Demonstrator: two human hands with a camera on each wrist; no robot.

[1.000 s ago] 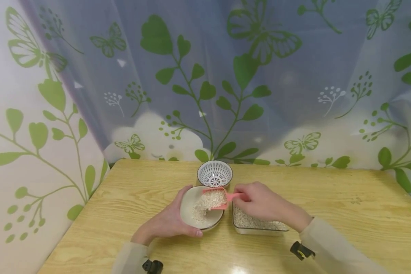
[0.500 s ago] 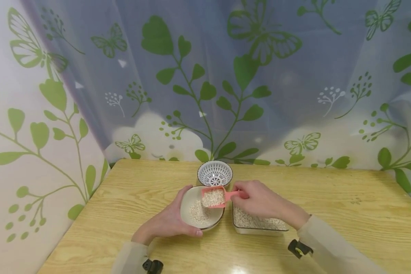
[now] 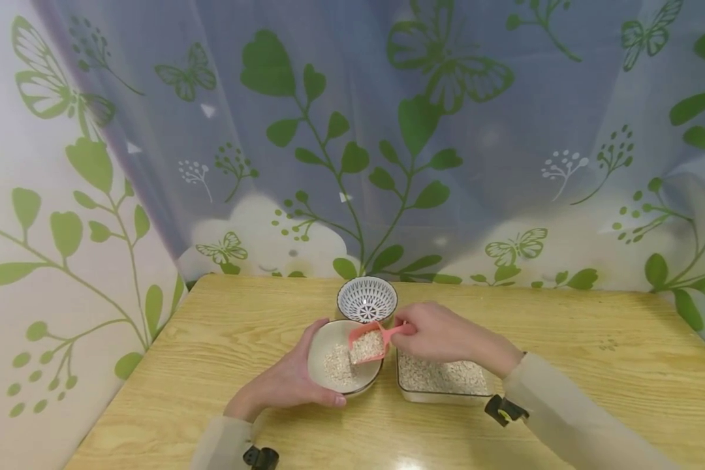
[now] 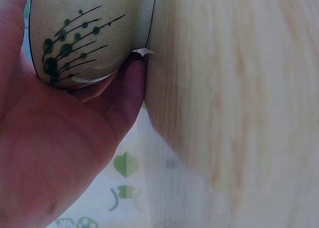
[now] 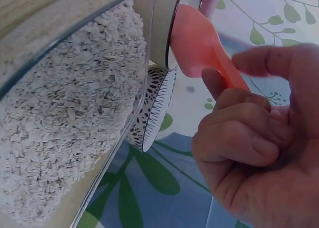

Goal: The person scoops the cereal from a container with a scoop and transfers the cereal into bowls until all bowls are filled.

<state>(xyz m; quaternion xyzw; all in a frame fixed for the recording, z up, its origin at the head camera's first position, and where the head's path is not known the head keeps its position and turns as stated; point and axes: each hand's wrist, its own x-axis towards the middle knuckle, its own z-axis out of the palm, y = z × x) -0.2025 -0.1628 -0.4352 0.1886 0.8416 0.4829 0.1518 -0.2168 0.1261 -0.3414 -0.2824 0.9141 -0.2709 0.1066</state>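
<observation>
My right hand (image 3: 449, 334) grips the handle of a pink scoop (image 3: 395, 331), and its scoop end, loaded with oats, overlaps the cream bowl in the head view. Inside this bowl (image 3: 322, 341) lies a small heap of oats (image 3: 337, 367). My left hand (image 3: 296, 377) holds the bowl from the left, thumb along its near side; in the left wrist view, fingers reach beneath the bowl's green-painted side (image 4: 84, 34). Just right of the bowl, partly under my right hand, stands a rectangular dish (image 3: 440, 396) full of oats (image 5: 70, 113).
Behind the cream bowl, close to it, sits a black-and-white patterned bowl (image 3: 358, 297). All stand on a wooden table (image 3: 258, 307). A curtain (image 3: 476, 163) printed with leaves and butterflies hangs along the table's back edge, with a pale printed one at left.
Oats were sliding from the tilted scoop into the cream bowl one second ago. Since then the scoop has turned in my right hand, which shifted slightly up. The left hand stays put.
</observation>
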